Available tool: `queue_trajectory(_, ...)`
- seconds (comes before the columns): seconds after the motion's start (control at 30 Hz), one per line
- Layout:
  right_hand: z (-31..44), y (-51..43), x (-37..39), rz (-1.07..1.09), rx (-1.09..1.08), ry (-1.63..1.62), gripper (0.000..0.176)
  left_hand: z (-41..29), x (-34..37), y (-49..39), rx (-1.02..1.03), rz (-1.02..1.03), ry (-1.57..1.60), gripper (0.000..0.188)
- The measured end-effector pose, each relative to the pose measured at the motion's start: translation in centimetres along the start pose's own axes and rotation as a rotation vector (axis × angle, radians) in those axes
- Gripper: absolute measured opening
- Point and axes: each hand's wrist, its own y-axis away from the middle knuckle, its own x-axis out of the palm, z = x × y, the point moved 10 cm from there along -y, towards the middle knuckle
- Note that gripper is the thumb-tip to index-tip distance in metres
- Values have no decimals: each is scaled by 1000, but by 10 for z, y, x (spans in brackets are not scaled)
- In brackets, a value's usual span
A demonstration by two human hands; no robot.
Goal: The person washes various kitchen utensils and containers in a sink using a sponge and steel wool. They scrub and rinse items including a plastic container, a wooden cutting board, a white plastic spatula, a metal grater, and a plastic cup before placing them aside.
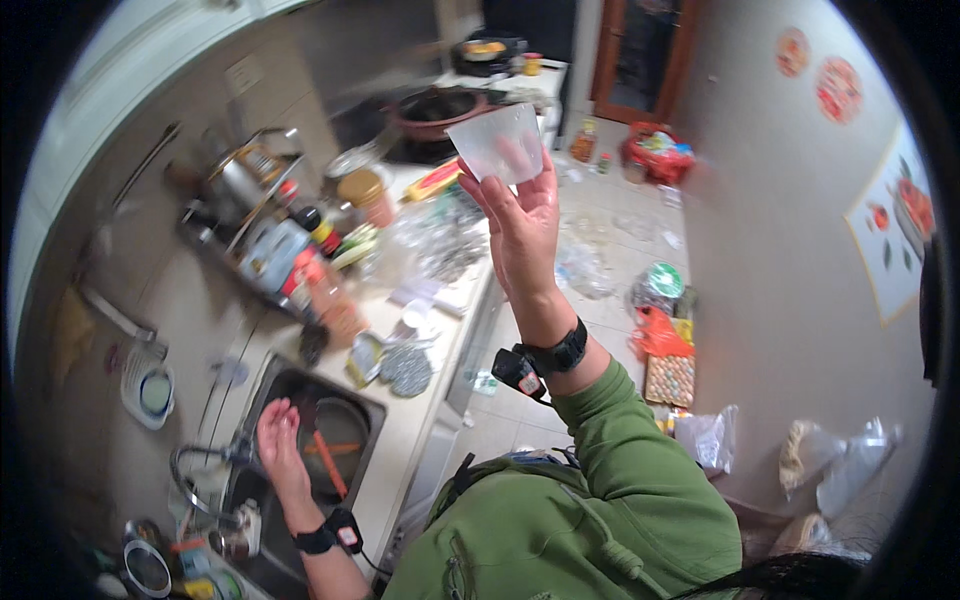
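Observation:
A translucent white plastic cup (499, 142) is raised over the far end of the counter, with my right hand (525, 202) gripping its lower part. My left hand (281, 442) hangs over the sink (379, 420) beside the chrome tap (238, 450); its fingers are together, it appears to hold nothing, and blur hides the detail. In the sink, to the right of that hand, a round metal basin (360, 427) has orange stick-like things (330, 465) in or across it.
A scouring pad (406, 370), bottles and a yellow-lidded jar (361, 187) crowd the counter. A wide pan (437, 112) sits on the stove. Along the right wall on the floor lie a red bag (656, 154), an egg tray (670, 380) and plastic bags.

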Motion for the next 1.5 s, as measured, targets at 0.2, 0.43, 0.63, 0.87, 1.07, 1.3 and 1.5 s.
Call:
queue_trajectory(0.2,109,-50,-81,-37,-180,13,68,44,54,9,-109,82,3,29)
queue_trajectory(0.43,214,-56,-156,-166,-434,292,74,70,115,12,-151,160,5,28)
queue_trajectory(0.63,278,-40,-189,-254,-652,807,75,87,150,15,-191,228,7,26)
queue_trajectory(0.87,323,-12,-212,-455,-785,1262,73,104,178,19,-260,278,10,24)
queue_trajectory(1.07,333,-5,-212,-476,-814,1436,71,106,199,20,-276,314,7,23)
queue_trajectory(1.3,318,-19,-234,-400,-721,1096,73,106,198,22,-290,318,22,24)
queue_trajectory(1.5,285,-40,-256,-320,-469,544,71,106,182,25,-290,271,-13,25)
